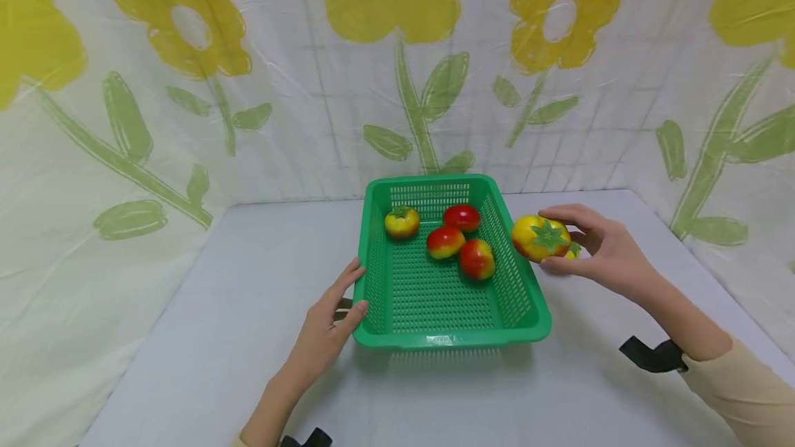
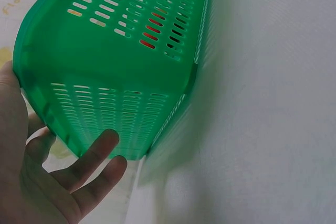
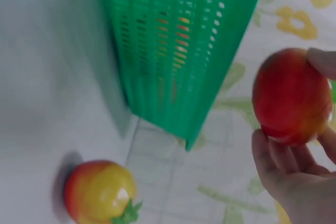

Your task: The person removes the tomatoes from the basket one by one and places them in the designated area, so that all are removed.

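Observation:
My right hand [image 1: 599, 243] holds a yellow-and-red tomato [image 1: 539, 239] with green star-shaped leaves, between thumb and fingers, just beyond the basket's right rim. In the right wrist view, that tomato's red underside [image 3: 291, 98] faces the camera. My left hand [image 1: 326, 323] grips the left rim of the green plastic basket [image 1: 435, 338]. Two of its fingers [image 2: 100, 153] extend along the outside of the wall in the left wrist view. Inside the basket lie several similar fruits, among them a tomato with leaves up [image 1: 401, 223] and a red one [image 1: 462, 217].
Another tomato [image 3: 100, 192] lies on the table to the right of the basket, mostly hidden behind the right hand in the head view. The pale tabletop [image 1: 273, 261] meets a hanging sheet [image 1: 279, 123] painted with yellow flowers at the back and sides.

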`<state>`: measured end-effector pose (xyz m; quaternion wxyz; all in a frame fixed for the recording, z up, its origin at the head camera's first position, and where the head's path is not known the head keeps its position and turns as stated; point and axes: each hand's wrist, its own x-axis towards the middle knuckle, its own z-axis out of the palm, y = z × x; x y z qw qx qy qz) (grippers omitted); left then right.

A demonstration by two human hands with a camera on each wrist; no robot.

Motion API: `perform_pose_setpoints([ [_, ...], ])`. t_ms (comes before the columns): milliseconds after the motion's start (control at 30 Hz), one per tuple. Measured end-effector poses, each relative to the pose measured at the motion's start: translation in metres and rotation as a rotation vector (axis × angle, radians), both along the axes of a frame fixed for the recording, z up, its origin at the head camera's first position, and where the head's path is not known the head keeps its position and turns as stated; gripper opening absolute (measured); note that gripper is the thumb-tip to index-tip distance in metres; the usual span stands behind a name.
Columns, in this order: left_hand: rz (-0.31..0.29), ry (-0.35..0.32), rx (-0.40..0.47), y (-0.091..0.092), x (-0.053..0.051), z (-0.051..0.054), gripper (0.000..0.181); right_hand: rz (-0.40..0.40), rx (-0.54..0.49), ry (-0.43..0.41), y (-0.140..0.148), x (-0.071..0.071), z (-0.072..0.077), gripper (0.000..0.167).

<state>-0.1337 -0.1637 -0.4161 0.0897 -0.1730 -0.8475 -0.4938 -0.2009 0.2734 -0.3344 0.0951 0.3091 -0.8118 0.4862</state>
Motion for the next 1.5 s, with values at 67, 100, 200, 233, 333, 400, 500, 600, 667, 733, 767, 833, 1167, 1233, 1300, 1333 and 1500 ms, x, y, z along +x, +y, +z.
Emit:
perform_pose_setpoints([
  [67, -0.002, 0.003, 0.001, 0.0, 0.0, 0.0, 0.051, -0.005, 0.029, -0.004, 0.007, -0.001, 0.002, 0.07],
  [100, -0.001, 0.004, 0.001, 0.0, 0.0, 0.001, 0.051, -0.007, 0.042, 0.0, 0.01, -0.001, 0.003, 0.07],
  [200, 0.0, 0.005, 0.001, 0.0, 0.001, 0.001, 0.051, -0.016, 0.075, 0.024, 0.02, -0.003, 0.004, 0.071],
  [233, 0.001, 0.005, 0.001, 0.0, 0.001, 0.001, 0.051, -0.021, 0.08, 0.03, 0.023, -0.004, 0.005, 0.071],
  [333, 0.001, 0.006, 0.0, 0.0, 0.001, 0.001, 0.051, -0.06, 0.096, 0.03, 0.034, -0.006, 0.003, 0.07],
  [400, 0.001, 0.008, -0.002, 0.0, 0.001, 0.001, 0.051, -0.102, 0.106, 0.005, 0.041, -0.008, 0.001, 0.068],
  [500, 0.003, 0.01, -0.007, 0.0, 0.001, 0.0, 0.051, -0.16, 0.115, -0.044, 0.053, -0.011, -0.004, 0.065],
  [600, 0.004, 0.011, -0.009, 0.0, 0.001, -0.001, 0.051, -0.214, 0.126, -0.088, 0.065, -0.014, -0.01, 0.063],
  [667, 0.004, 0.012, -0.007, 0.0, 0.0, -0.001, 0.051, -0.244, 0.13, -0.117, 0.071, -0.016, -0.013, 0.062],
  [733, 0.004, 0.014, -0.005, 0.0, 0.0, -0.002, 0.051, -0.275, 0.131, -0.145, 0.076, -0.018, -0.015, 0.061],
  [767, 0.005, 0.015, -0.005, 0.0, 0.0, -0.002, 0.051, -0.287, 0.134, -0.159, 0.078, -0.019, -0.016, 0.061],
  [833, 0.007, 0.016, -0.002, 0.0, 0.0, -0.001, 0.051, -0.31, 0.134, -0.184, 0.082, -0.022, -0.018, 0.061],
  [1167, -0.004, 0.013, 0.002, 0.001, 0.001, 0.0, 0.051, -0.403, 0.143, -0.285, 0.105, -0.031, -0.035, 0.067],
  [1233, -0.004, 0.013, 0.0, 0.001, 0.0, 0.0, 0.051, -0.418, 0.137, -0.299, 0.11, -0.032, -0.038, 0.068],
  [1300, -0.002, 0.013, -0.003, 0.001, 0.0, 0.001, 0.051, -0.432, 0.14, -0.312, 0.114, -0.034, -0.04, 0.069],
  [1333, 0.0, 0.012, -0.003, 0.001, 0.001, 0.001, 0.051, -0.437, 0.147, -0.319, 0.116, -0.035, -0.041, 0.07],
  [1500, 0.005, 0.005, -0.004, 0.001, 0.001, 0.002, 0.051, -0.467, 0.212, -0.336, 0.122, -0.042, -0.047, 0.074],
])
